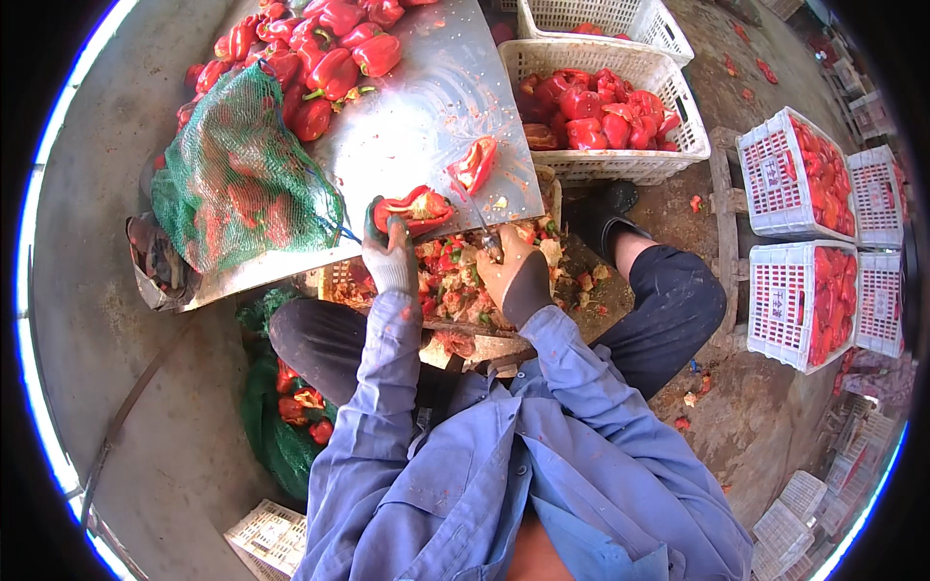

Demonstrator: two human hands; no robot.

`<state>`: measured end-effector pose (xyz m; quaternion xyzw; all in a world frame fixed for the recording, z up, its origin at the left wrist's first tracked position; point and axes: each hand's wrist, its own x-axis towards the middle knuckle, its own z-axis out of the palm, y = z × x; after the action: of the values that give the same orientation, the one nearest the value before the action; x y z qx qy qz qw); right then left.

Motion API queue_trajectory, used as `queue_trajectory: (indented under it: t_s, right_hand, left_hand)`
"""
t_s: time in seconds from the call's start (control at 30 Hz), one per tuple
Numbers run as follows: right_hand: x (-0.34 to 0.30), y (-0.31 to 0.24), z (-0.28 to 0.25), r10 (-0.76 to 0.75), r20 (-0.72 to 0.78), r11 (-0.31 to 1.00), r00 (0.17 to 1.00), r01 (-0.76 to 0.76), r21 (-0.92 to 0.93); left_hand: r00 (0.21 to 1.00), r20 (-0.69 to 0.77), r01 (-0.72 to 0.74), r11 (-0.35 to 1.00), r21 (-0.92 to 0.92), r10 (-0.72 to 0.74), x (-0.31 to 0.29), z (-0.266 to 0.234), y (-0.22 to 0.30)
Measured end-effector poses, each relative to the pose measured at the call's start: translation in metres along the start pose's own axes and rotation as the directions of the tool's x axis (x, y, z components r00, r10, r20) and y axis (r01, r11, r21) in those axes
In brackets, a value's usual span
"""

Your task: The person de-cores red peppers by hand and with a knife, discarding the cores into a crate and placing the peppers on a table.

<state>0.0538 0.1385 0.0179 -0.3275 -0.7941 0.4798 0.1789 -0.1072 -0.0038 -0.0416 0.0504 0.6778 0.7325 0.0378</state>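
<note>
Across the upper frame spreads a shiny metal surface (pixel 436 107). At centre, a cut red bell pepper (pixel 415 211) is clamped in the grip of the gloved left hand (pixel 390 259). Just to its right, the grip of the right hand (pixel 511 276) closes round a knife (pixel 477 215), its tip at another pepper piece (pixel 473 167). Scraps (pixel 455 281) lie below; whole peppers (pixel 334 73) and a green mesh bag (pixel 242 174) sit upper left.

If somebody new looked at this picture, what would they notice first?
Probably the heap of bright red peppers on the metal table, upper left. Next, maybe the green net bag beside it, and the cut-open pepper in the gloved left hand at the table's near edge.
</note>
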Motion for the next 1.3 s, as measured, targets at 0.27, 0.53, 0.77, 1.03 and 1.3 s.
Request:
queue_trajectory:
  t_s: [0.27,0.53,0.77,1.03,1.3]
  right_hand:
    - [0.02,-0.014,0.028,-0.042,0.006,0.994,0.999,0.041,0.104]
    - [0.015,0.008,0.005,0.019,0.093,0.991,0.995,-0.006,-0.136]
    - [-0.003,-0.001,-0.02,-0.037,0.092,0.999,0.995,0.04,-0.026]
    - [-0.016,0.014,-0.02,-0.027,0.026,0.998,0.999,0.028,-0.057]
    - [-0.032,0.018,-0.034,-0.054,0.084,0.992,0.995,0.063,-0.106]
  left_hand:
    - [0.951,0.21,-0.296,0.867,0.401,0.228,-0.066,0.025,0.045]
    - [0.886,0.404,-0.427,0.739,0.521,0.228,-0.104,0.044,0.081]
    - [0.85,0.431,-0.513,0.663,0.545,0.303,-0.123,0.04,0.093]
    - [0.899,0.319,-0.417,0.807,0.418,0.299,-0.149,0.043,0.084]
    - [0.905,0.341,-0.396,0.795,0.459,0.254,-0.167,0.038,0.082]
